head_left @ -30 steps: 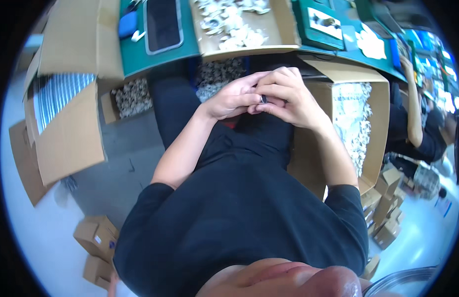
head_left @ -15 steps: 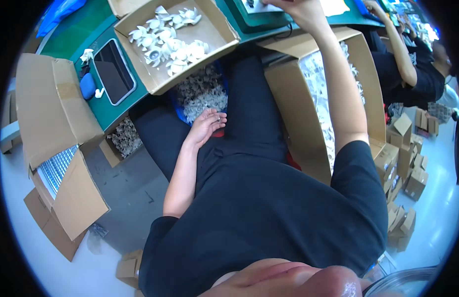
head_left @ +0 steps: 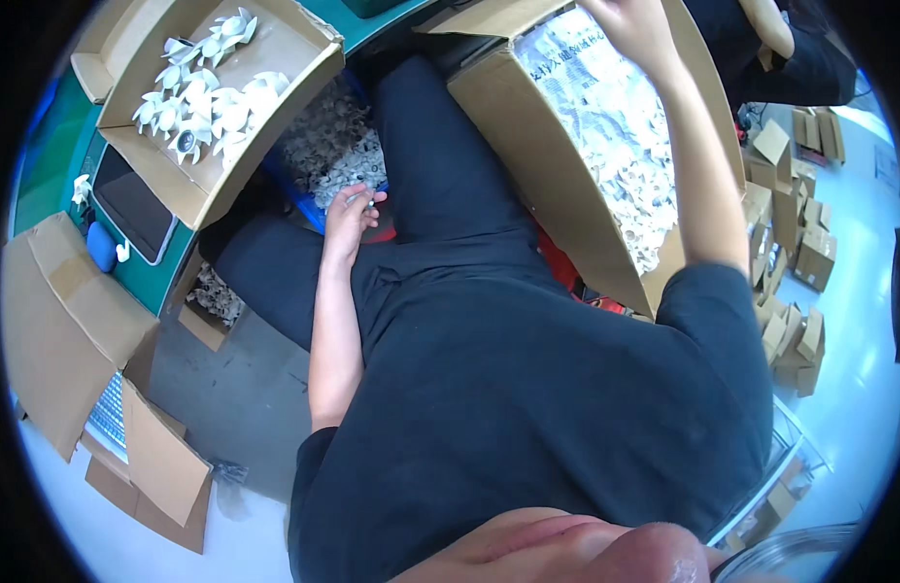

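Observation:
My left hand (head_left: 349, 219) is above my lap, at the near edge of a blue bin (head_left: 312, 209) filled with small grey-white parts (head_left: 331, 146). Its fingers are curled together, with something small at the fingertips that I cannot make out. My right hand (head_left: 636, 31) reaches up over a large open carton (head_left: 527, 160), and its fingers run out of the picture at the top. Inside that carton lie a printed clear plastic bag (head_left: 591, 83) and many small white parts (head_left: 644, 219). White bladed fan wheels (head_left: 202, 102) fill a shallow cardboard box (head_left: 158, 165) at the upper left.
On the green table (head_left: 144, 282) lie a phone (head_left: 134, 204), a blue case (head_left: 101, 248) and a loose white fan wheel (head_left: 82, 189). An open carton (head_left: 71, 291) stands at the left. Stacked cartons (head_left: 809, 248) line the right side. Another person (head_left: 790, 63) sits at the upper right.
The view has swung to the right, so the table and boxes sit further left. My right hand has left the green equipment on the table and is over the large carton. My left hand stays by the bin.

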### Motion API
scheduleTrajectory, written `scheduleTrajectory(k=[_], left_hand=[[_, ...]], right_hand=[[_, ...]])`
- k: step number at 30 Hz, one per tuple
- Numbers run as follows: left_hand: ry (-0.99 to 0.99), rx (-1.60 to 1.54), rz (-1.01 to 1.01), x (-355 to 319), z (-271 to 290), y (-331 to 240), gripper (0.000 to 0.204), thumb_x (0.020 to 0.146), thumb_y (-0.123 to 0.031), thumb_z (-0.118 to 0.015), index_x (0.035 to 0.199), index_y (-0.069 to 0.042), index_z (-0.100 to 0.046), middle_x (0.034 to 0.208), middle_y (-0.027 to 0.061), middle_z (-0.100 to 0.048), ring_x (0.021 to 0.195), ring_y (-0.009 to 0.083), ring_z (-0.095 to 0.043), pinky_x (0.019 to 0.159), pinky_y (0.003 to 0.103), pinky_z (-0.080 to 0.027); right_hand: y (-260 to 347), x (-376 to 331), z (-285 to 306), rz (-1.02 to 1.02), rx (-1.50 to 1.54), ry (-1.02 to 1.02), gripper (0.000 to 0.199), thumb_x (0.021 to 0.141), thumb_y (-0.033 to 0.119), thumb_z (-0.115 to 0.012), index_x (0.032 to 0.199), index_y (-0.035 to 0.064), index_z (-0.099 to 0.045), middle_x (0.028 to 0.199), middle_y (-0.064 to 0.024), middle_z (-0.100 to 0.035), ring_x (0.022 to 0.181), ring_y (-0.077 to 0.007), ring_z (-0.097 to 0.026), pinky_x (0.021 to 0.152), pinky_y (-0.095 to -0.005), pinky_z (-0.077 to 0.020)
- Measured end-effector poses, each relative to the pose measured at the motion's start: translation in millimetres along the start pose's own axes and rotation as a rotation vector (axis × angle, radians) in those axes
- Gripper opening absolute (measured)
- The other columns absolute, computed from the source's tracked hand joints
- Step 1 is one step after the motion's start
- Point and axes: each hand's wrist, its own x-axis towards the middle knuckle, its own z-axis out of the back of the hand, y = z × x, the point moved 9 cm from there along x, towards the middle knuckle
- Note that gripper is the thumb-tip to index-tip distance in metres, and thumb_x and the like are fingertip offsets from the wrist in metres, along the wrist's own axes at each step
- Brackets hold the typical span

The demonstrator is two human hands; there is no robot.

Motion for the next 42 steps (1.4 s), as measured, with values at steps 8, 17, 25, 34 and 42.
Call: scheduleTrajectory(k=[8, 17, 25, 34, 42], left_hand=[[0.038, 0.064, 0.055, 11.6, -9.6, 0.6, 0.033, 0.102, -0.015, -0.063, 0.129, 0.0, -0.051, 0.109, 0.0151, -0.072, 0.075, 0.0105, -0.063, 0.066, 0.025, -0.054], [0.054, 0.076, 0.0, 20.6, -14.6, 1.3, 0.034, 0.1, -0.016, -0.064, 0.127, 0.001, -0.052, 0.102, 0.013, -0.072, 0.074, 0.0104, -0.063, 0.064, 0.026, -0.055], [-0.02, 0.043, -0.049, 4.0, 5.6, -4.6, 0.034, 0.099, -0.015, -0.063, 0.127, 0.001, -0.053, 0.1, 0.0113, -0.072, 0.074, 0.0102, -0.063, 0.065, 0.026, -0.054], [-0.04, 0.034, -0.039, 3.7, 7.5, -9.8, 0.034, 0.099, -0.015, -0.063, 0.128, 0.0, -0.054, 0.1, 0.0112, -0.073, 0.072, 0.0104, -0.062, 0.065, 0.026, -0.054], [-0.049, 0.02, -0.019, 6.9, 15.8, -7.8, 0.034, 0.1, -0.015, -0.062, 0.128, 0.0, -0.054, 0.1, 0.0116, -0.073, 0.072, 0.0101, -0.062, 0.064, 0.026, -0.053]], right_hand=[[-77.9, -260.6, -39.6, -0.523, -0.181, 0.519, 0.025, 0.092, 0.02, -0.069, 0.111, 0.0041, -0.068, 0.107, -0.0143, -0.07, 0.101, -0.0245, -0.066, 0.088, -0.0368, -0.0526], [-84.0, -271.1, -48.9, -0.615, -0.133, 0.414, 0.026, 0.089, 0.022, -0.075, 0.102, 0.0019, -0.064, 0.109, -0.0151, -0.071, 0.106, -0.0266, -0.067, 0.091, -0.0373, -0.0522], [-83.0, -200.9, -4.4, -0.709, 0.094, 0.162, 0.027, 0.094, 0.011, -0.072, 0.116, -0.0007, -0.064, 0.097, -0.013, -0.074, 0.085, -0.0173, -0.07, 0.076, -0.0293, -0.0561], [51.4, 72.4, -40.8, 0.118, 0.391, -0.327, 0.026, 0.091, 0.011, -0.081, 0.111, -0.0034, -0.075, 0.103, -0.0078, -0.076, 0.093, -0.0119, -0.07, 0.082, -0.0246, -0.0567], [124.1, 73.9, -62.8, 0.485, -0.075, -0.369, 0.022, 0.086, 0.009, -0.082, 0.108, 0.005, -0.079, 0.107, -0.0067, -0.079, 0.094, -0.0175, -0.073, 0.085, -0.0282, -0.0572]])
